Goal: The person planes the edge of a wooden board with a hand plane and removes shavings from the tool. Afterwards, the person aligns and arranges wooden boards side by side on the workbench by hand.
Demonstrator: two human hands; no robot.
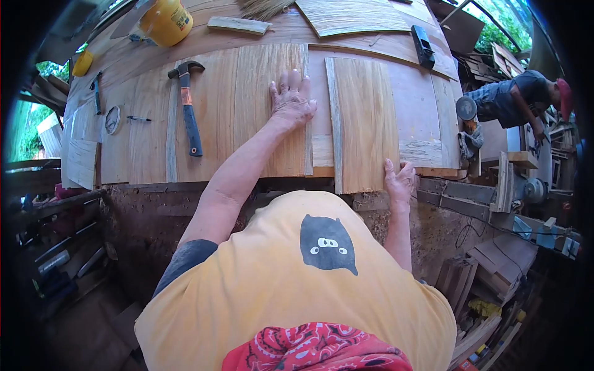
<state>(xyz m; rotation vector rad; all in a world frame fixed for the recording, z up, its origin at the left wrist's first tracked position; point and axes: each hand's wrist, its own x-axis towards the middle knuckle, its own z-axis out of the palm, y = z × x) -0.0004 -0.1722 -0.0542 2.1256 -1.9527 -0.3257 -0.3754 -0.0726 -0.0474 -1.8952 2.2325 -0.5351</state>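
Observation:
My left hand (292,102) lies flat, fingers spread, on a wide panel of joined wooden boards (213,117), near its right edge. A separate wooden board (365,123) lies to the right, a gap between it and the panel, its near end jutting past the table's front edge. At that board's near right corner is my right hand (401,180), thumb against the edge and fingers curled beside it; the fingers' undersides are hidden. A claw hammer (187,105) with a dark blue and orange handle rests on the panel, left of my left hand.
On the table are a pen (138,118), a tape roll (112,120), a yellow bucket (166,23), a hand plane (423,47), a wood strip (239,25) and another panel (352,15). At right, another person (526,93) bends over equipment. Stacked boards (458,281) stand below right.

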